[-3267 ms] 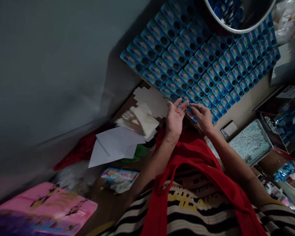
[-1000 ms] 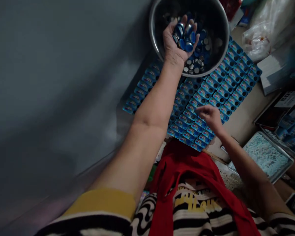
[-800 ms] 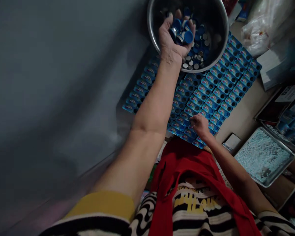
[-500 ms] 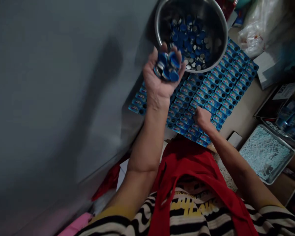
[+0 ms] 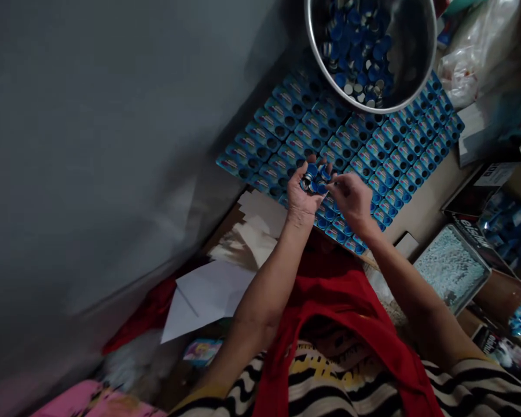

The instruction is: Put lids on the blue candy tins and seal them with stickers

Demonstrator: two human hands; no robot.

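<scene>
Cupped palm up, my left hand (image 5: 303, 197) holds several small round blue-and-silver caps (image 5: 312, 177). My right hand (image 5: 353, 200) meets it from the right, thumb and fingers pinched together at the edge of the caps; what lies between the fingertips is too small to make out. Beneath both hands are rows of printed blue cards (image 5: 304, 142), each with a round spot at one end. Blue discs fill the spots in the rows closest to me, while dark round spots show farther off. A steel bowl (image 5: 315, 55) with many more such caps stands on the cards' far side.
A grey wall (image 5: 113, 145) runs along the left. White paper sheets (image 5: 208, 295) lie left of my forearm. To the right are a tray of pale blue pellets (image 5: 449, 260), a dark box (image 5: 477, 182), a phone-like slab (image 5: 406, 244) and clear plastic bags (image 5: 481, 52).
My left hand has come down from beside the bowl towards me, still holding the caps. The right hand has risen slightly off the cards to meet it, fingers at the caps.
</scene>
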